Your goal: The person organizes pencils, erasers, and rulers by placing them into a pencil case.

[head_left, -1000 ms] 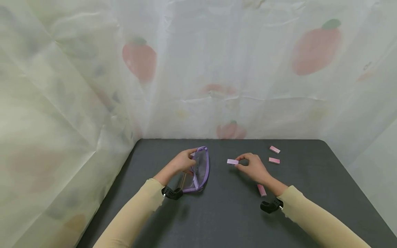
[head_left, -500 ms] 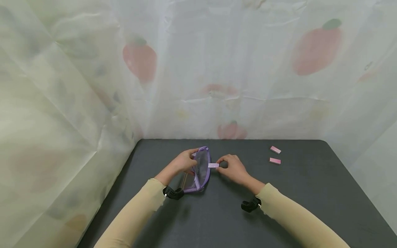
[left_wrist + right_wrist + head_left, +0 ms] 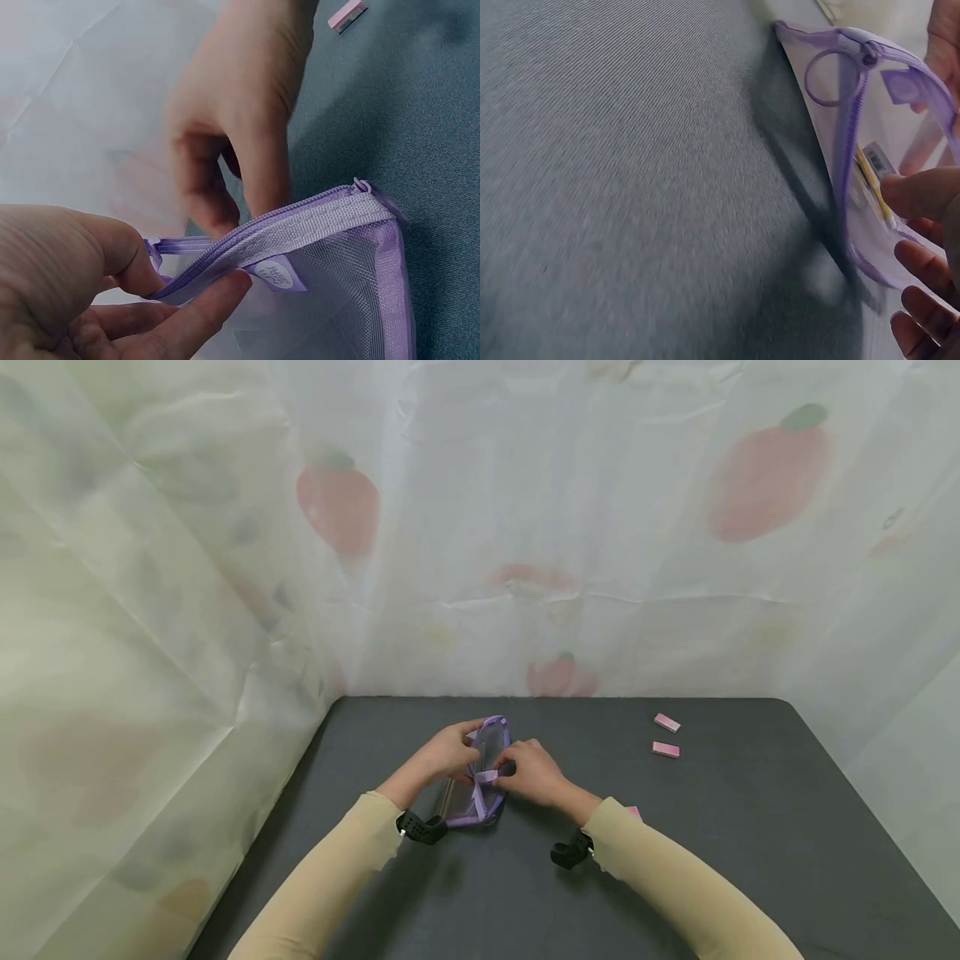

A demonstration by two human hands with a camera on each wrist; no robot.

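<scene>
Head view: left hand (image 3: pixel 448 752) pinches the zipper edge of the purple mesh pouch (image 3: pixel 480 777), thumb above, fingers under the tape, holding the mouth up. Right hand (image 3: pixel 528 772) pinches a small pink eraser (image 3: pixel 487 775) at the pouch opening, fingers curled round it. Both forearms angle inward, hands nearly touching over the pouch. Pouch lies left of centre on the dark tabletop (image 3: pixel 750 827), well clear of every edge. Two more erasers (image 3: pixel 665 736) lie near the far right corner, well apart from the hands; another (image 3: pixel 634 812) shows just behind the right sleeve. Open tabletop lies on the right and the near side.
</scene>
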